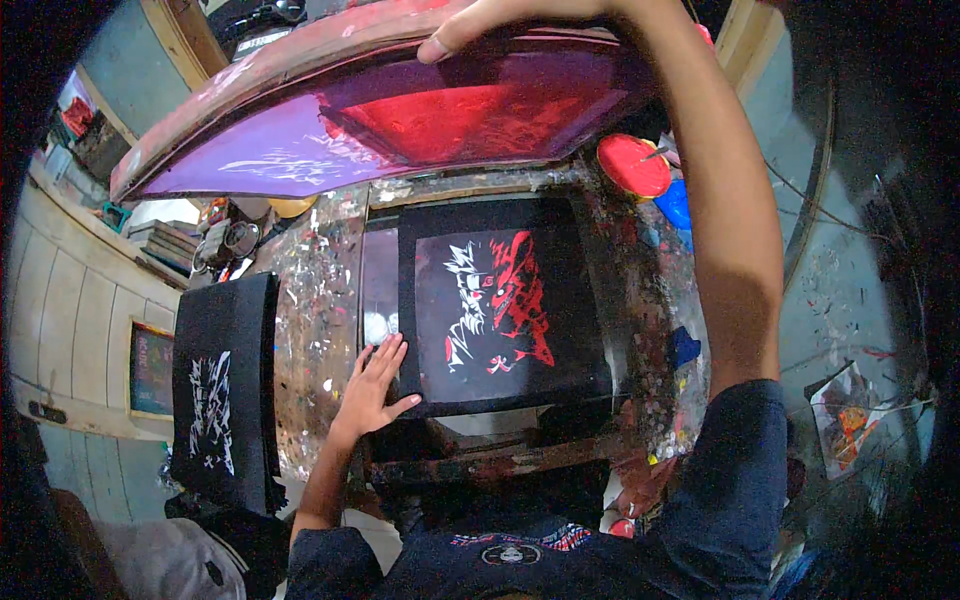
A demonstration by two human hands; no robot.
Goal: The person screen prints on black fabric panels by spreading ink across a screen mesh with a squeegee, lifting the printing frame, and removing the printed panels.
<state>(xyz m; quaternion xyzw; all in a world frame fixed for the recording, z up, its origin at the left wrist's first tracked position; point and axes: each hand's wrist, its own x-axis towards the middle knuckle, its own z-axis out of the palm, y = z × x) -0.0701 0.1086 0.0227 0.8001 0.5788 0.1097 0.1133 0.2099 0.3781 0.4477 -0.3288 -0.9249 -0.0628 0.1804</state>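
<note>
Right hand point(530, 10) holds the raised screen frame point(240, 105) at far side, thumb over rim; other fingers hidden. Left hand point(372, 392) flat, fingers slightly spread, at left edge of black cloth point(505, 300), which lies on the table point(320, 280), red-and-white print upward. Folded black cloth stack point(225, 320) at left.

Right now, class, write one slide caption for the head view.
Right hand holding a tilted framed screen, left hand at the edge of black fabric printed white and red.
</note>
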